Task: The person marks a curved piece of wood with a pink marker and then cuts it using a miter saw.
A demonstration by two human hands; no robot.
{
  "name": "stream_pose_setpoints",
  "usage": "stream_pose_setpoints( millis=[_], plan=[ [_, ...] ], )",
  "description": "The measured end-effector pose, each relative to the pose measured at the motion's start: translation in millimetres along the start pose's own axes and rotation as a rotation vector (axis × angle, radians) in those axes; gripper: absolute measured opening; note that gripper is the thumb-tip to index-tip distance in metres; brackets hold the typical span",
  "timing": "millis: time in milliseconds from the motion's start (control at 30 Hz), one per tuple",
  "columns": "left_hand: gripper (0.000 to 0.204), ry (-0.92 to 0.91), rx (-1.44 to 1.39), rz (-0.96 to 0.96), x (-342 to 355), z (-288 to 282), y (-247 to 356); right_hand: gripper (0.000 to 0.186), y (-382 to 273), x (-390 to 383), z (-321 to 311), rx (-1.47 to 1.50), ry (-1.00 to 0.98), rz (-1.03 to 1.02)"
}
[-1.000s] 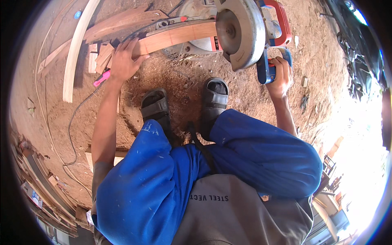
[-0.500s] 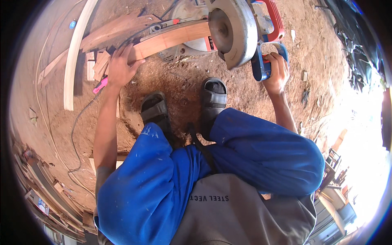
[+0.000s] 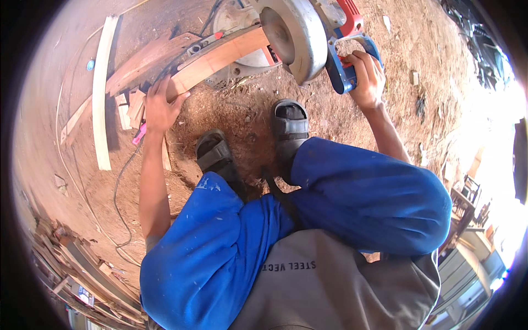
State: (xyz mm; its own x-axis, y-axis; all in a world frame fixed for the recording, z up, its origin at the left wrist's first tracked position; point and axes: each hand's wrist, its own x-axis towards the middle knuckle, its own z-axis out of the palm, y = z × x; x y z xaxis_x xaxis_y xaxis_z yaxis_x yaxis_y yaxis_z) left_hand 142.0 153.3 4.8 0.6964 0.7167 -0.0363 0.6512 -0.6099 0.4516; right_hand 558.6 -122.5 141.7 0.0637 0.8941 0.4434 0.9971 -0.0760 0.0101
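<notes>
A mitre saw sits on the ground at the top, its round guarded blade over the right end of a pale reddish wooden board lying across the saw base. My left hand grips the board's left end, fingers over it and thumb along the near edge. My right hand is wrapped round the saw's blue handle, at its red trigger. A red carry handle rises above that. The cut point under the guard is hidden.
A long pale strip, reddish planks, offcuts, cords and a pink tool lie at left on dusty ground. My sandalled feet are below the saw. Stacked timber lies lower left, dark clutter upper right.
The view has shifted, so the saw, board and both hands appear higher or further left. Both hands keep their holds; no clear movement of the saw relative to the board shows.
</notes>
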Motion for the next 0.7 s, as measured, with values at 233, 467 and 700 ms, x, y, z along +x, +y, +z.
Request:
stream_pose_setpoints(
  millis=[233, 467, 700],
  plan=[
    [0.075, 0.024, 0.008, 0.019, -1.4, -3.2, 1.8, 0.034, 0.0, 1.9, 3.1, 0.023, 0.056, -0.028],
    [0.075, 0.059, -0.005, 0.063, 0.1, -3.4, 2.3, 0.033, 1.6, -3.2, 5.8, 0.003, 0.088, -0.05],
    [0.076, 0.027, 0.004, 0.066, 1.0, -7.8, 3.7, 0.036, 0.2, -6.0, 4.9, 0.006, 0.07, -0.03]
  ],
)
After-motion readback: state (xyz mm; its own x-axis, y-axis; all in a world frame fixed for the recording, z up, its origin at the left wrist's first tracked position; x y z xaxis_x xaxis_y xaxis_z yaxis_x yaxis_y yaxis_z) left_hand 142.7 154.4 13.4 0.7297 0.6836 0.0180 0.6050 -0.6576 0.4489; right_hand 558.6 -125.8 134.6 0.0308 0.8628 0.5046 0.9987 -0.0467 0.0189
